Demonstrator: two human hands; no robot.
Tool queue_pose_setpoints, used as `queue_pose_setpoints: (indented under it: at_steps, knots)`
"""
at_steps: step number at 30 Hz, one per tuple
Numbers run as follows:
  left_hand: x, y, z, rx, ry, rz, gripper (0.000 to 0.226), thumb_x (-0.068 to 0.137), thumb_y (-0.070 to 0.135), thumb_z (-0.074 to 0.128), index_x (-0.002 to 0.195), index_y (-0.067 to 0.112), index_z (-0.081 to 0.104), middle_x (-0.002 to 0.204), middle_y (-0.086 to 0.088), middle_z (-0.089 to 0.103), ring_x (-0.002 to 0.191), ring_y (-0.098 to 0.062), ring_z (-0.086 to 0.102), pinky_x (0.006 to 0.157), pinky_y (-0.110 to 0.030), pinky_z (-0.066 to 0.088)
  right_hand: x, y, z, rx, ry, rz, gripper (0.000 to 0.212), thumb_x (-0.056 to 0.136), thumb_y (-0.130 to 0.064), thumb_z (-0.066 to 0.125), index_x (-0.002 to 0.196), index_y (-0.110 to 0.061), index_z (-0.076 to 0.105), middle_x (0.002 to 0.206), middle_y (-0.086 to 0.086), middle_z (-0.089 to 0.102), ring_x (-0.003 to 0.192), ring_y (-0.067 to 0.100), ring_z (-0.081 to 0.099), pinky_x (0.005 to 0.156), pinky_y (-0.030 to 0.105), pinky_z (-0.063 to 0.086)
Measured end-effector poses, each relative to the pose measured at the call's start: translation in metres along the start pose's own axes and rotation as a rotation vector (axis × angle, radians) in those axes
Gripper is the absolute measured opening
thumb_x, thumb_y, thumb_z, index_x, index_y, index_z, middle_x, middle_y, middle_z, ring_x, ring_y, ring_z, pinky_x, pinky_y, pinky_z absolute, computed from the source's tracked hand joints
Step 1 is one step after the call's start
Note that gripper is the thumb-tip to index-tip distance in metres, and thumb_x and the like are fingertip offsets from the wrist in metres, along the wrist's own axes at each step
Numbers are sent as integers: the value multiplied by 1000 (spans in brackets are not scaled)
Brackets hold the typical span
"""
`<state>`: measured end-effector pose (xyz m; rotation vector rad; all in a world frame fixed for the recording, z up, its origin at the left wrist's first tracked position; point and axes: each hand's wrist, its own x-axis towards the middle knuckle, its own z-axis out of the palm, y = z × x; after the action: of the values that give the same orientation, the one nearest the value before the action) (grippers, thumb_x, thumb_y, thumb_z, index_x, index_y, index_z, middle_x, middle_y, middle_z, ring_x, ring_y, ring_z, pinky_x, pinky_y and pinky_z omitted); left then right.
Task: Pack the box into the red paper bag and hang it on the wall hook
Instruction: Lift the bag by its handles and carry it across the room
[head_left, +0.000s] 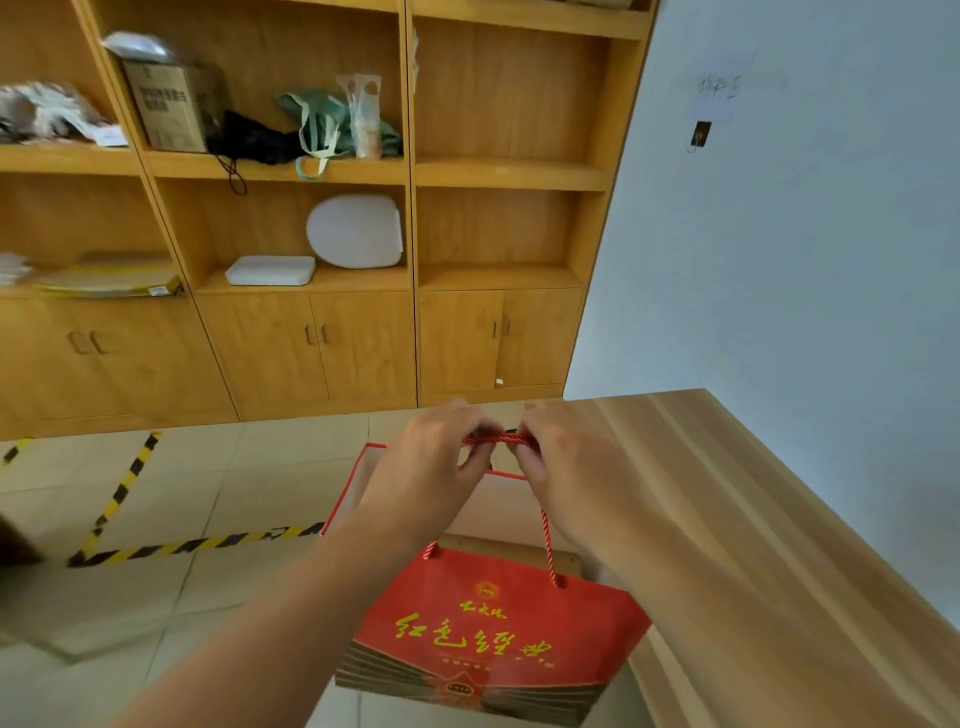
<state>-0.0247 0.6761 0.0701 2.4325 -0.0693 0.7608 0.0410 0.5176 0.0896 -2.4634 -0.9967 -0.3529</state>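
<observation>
The red paper bag (483, 623) with yellow lettering hangs in the air in front of me, held by its red rope handles (496, 440). My left hand (431, 467) and my right hand (561, 462) are both closed on the handles, side by side above the bag's open mouth. Inside the bag the brown top of the box (498, 551) shows. The wall hook (700, 136), a small dark square, sits high on the pale wall at the upper right, well away from the bag.
A wooden table (753, 519) runs along the wall on the right, next to the bag. Wooden shelving (410, 171) with cartons, bags and white items fills the back. Yellow-black tape (124, 488) marks the tiled floor on the left.
</observation>
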Motion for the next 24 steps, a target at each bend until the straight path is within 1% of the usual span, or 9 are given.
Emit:
queue_pose_setpoints:
  at_steps: [3,5,10,17,20,24]
  knots:
    - [23,-17,7,20,12,-3,18,92,10,69,104,23,75,90,10,67,82,-4,60,72,-21,49,26,12,12,-15,6,-24,13,97,-25,56,87,-19,59,77,-2,56,70,20,54,60,39,47]
    - [39,-28,11,28,18,0,18,92,10,71,104,23,75,91,10,68,83,-4,61,73,-23,52,46,21,16,-11,8,-33,12,97,-27,56,89,-20,59,78,-2,59,71,20,56,59,39,48]
    - [86,-54,22,73,41,-11,17,91,11,72,103,23,75,92,9,71,82,-3,63,73,-29,57,96,45,31,-5,-2,-71,11,98,-27,53,92,-18,56,85,0,60,74,23,56,56,34,34]
    - [142,-98,41,88,29,-43,15,91,12,71,102,22,75,94,8,73,84,-7,66,73,-32,58,163,74,59,4,-24,-86,11,98,-25,55,89,-18,55,82,0,59,71,22,53,52,32,28]
    - [166,-127,49,86,38,-54,15,91,12,71,102,22,75,94,8,72,84,-7,66,72,-33,58,196,83,76,-9,-42,-99,12,98,-26,55,89,-18,55,81,0,59,70,22,55,54,36,37]
    - [203,-172,57,71,28,-61,14,92,13,70,101,22,75,93,10,71,84,-7,65,72,-36,58,247,92,105,-47,-51,-92,12,98,-28,55,89,-19,55,81,-2,60,71,21,57,55,36,44]
